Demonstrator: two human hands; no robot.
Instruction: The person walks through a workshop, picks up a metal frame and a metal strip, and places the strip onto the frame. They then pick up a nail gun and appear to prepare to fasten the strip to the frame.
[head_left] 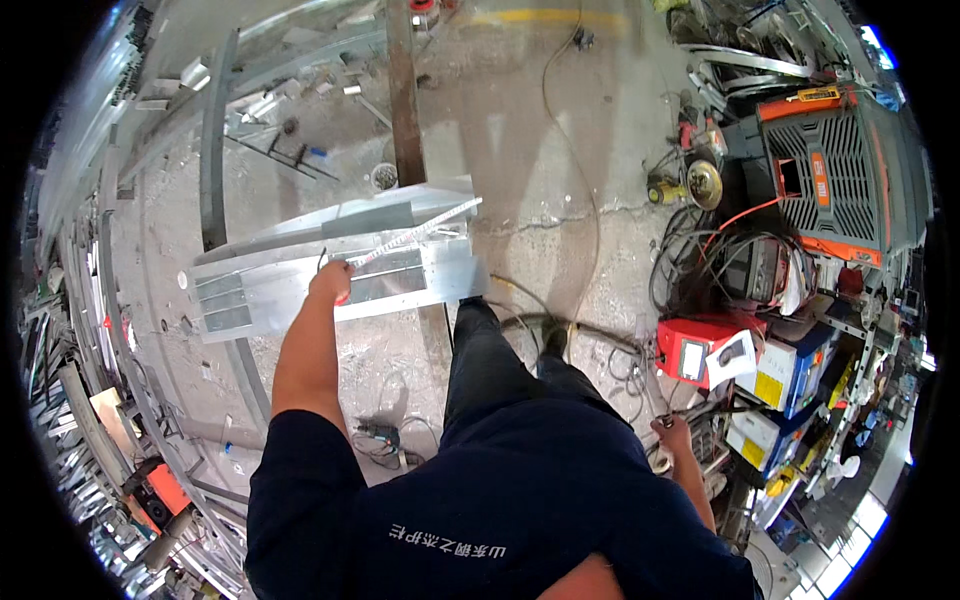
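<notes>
My left hand (pixel 332 280) is closed around a tape measure, whose red case shows in part under the fingers. Its pale blade (pixel 420 230) runs out to the right, slanting over a shiny bent metal sheet (pixel 300 308). A thin dark stick-like thing (pixel 321 260) pokes up beside the fingers; I cannot tell what it is. The sheet lies across steel beams (pixel 215 150) in front of me. Low at my right side, my right hand (pixel 673 432) is closed, with a small dark-and-shiny thing at its fingers that is too small to name.
A rusty beam (pixel 403 100) runs away from the sheet. A power drill (pixel 378 432) lies on the floor left of my legs. To the right stand a red machine (pixel 690 350), a large grey-orange machine (pixel 825 180) and tangled cables (pixel 690 250). A cable (pixel 555 110) crosses the floor.
</notes>
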